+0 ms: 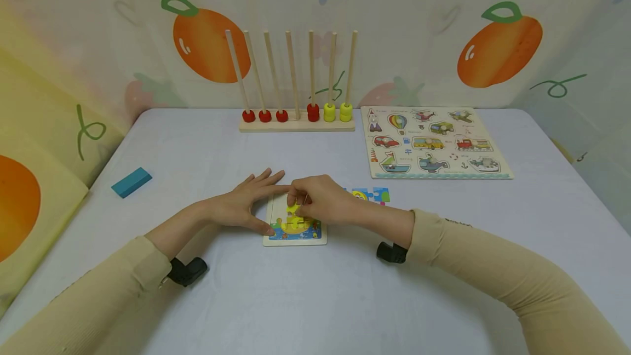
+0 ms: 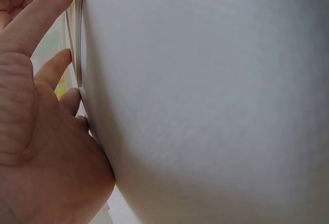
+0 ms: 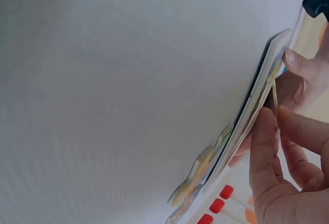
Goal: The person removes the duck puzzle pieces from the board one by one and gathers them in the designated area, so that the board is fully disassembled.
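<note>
A small jigsaw tray lies on the table in front of me, its lower part filled with blue and yellow pieces. My left hand is spread beside it, thumb on the lower left and index finger reaching across the top edge. Between thumb and fingers, my right hand pinches a yellow puzzle piece, tilted over the middle of the tray; the right wrist view shows this thin piece edge-on. Loose puzzle pieces lie right of the tray, partly hidden behind the right forearm.
At the back stands a wooden counting rack with upright pegs and red and yellow beads. A vehicle puzzle board lies at the back right. Far left is a blue block. A printed fabric backdrop rises behind the table.
</note>
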Available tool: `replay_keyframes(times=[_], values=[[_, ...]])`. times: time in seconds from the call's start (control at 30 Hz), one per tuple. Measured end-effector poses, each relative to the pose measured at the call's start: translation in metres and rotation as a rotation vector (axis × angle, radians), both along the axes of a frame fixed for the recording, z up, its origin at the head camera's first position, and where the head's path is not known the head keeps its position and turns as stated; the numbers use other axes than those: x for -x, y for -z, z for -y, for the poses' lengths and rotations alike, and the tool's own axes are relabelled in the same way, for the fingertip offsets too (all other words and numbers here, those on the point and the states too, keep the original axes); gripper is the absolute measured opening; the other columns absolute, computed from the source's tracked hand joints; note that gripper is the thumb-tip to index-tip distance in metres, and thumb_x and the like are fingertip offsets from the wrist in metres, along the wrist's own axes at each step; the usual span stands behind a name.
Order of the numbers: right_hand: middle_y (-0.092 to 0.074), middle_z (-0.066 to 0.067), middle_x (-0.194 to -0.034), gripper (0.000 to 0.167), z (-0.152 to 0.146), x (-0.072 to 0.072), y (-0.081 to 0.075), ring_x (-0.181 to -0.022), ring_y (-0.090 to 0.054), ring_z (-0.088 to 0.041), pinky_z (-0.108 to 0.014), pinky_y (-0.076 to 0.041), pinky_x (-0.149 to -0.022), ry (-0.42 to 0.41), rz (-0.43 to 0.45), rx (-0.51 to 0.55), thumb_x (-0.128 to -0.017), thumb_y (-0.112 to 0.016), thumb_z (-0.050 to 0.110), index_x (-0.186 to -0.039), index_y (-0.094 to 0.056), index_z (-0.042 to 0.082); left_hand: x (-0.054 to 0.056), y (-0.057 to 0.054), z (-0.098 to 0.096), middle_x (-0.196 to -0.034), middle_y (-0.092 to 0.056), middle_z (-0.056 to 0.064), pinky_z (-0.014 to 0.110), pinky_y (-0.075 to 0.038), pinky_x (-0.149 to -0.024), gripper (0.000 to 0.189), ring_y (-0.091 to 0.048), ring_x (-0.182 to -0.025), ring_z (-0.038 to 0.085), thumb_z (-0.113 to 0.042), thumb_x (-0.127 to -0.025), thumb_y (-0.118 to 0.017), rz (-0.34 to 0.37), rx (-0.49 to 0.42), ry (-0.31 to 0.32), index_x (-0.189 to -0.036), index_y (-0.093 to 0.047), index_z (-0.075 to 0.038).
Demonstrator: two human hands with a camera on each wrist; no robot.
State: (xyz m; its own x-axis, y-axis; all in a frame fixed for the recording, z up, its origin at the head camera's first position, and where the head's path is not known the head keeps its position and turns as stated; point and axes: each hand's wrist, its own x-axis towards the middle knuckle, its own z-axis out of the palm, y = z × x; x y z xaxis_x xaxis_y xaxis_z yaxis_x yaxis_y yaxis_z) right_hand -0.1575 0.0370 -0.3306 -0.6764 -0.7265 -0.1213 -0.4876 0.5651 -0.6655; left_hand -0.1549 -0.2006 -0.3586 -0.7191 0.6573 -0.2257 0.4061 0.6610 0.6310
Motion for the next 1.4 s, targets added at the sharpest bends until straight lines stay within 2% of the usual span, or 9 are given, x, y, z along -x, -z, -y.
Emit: replay_keyframes(times=[0.17, 0.4, 0.7, 1.03, 1.23, 1.4], values=[[-0.067, -0.002, -0.087, 0.009, -0.001, 0.001, -0.001, -0.080, -0.056, -0.012, -0.017, -0.048, -0.072, 0.023, 0.042, 0.035, -0.092, -0.067, 0.007, -0.099, -0.067, 0.010, 0.000, 0.000, 0.000, -0.169, -0.010, 0.013, 0.067, 0.006, -0.122, 0.091, 0.006, -0.156, 0.040, -0.039, -0.077, -0.080, -0.004, 0.008, 0.000, -0.153, -0.037, -0.016], [-0.064, -0.005, -0.088, 0.018, -0.005, 0.005, -0.007, -0.073, -0.059, -0.012, -0.017, -0.050, -0.065, 0.057, 0.069, 0.074, -0.091, -0.069, 0.007, -0.108, -0.065, 0.009, 0.000, 0.001, 0.000, -0.168, -0.010, 0.014, 0.068, 0.006, -0.121, 0.090, 0.006, -0.156, 0.041, -0.040, -0.077, -0.080, -0.001, 0.011, -0.001, -0.154, -0.037, -0.018], [-0.064, -0.004, -0.090, 0.020, -0.019, 0.012, -0.015, -0.079, -0.059, -0.015, -0.019, -0.051, -0.070, 0.086, 0.031, 0.092, -0.090, -0.070, 0.008, -0.109, -0.066, 0.008, 0.001, 0.001, -0.001, -0.169, -0.009, 0.010, 0.065, 0.006, -0.123, 0.091, 0.007, -0.157, 0.038, -0.042, -0.077, -0.079, -0.007, 0.022, 0.005, -0.155, -0.034, -0.023], [-0.066, -0.005, -0.092, 0.024, -0.037, 0.017, -0.021, -0.074, -0.061, -0.014, -0.021, -0.051, -0.064, 0.155, 0.015, 0.077, -0.087, -0.072, 0.009, -0.110, -0.066, 0.008, -0.001, 0.001, -0.002, -0.169, -0.010, 0.012, 0.066, 0.005, -0.122, 0.090, 0.006, -0.156, 0.041, -0.043, -0.077, -0.077, -0.017, 0.033, 0.002, -0.154, -0.035, -0.023], [-0.064, -0.007, -0.090, 0.024, -0.052, 0.018, -0.022, -0.067, -0.063, -0.022, -0.023, -0.051, -0.059, 0.189, 0.064, 0.098, -0.087, -0.073, 0.007, -0.109, -0.067, 0.005, -0.001, 0.001, -0.002, -0.169, -0.010, 0.012, 0.066, 0.006, -0.122, 0.090, 0.006, -0.156, 0.041, -0.043, -0.077, -0.077, -0.015, 0.038, -0.005, -0.154, -0.035, -0.023], [-0.064, -0.007, -0.090, 0.023, -0.065, 0.019, -0.022, -0.072, -0.061, -0.016, -0.023, -0.052, -0.064, 0.207, 0.020, 0.087, -0.085, -0.075, 0.008, -0.107, -0.067, 0.006, -0.001, 0.002, -0.003, -0.169, -0.010, 0.011, 0.065, 0.006, -0.123, 0.090, 0.006, -0.156, 0.040, -0.043, -0.077, -0.077, -0.013, 0.041, -0.009, -0.154, -0.036, -0.023]])
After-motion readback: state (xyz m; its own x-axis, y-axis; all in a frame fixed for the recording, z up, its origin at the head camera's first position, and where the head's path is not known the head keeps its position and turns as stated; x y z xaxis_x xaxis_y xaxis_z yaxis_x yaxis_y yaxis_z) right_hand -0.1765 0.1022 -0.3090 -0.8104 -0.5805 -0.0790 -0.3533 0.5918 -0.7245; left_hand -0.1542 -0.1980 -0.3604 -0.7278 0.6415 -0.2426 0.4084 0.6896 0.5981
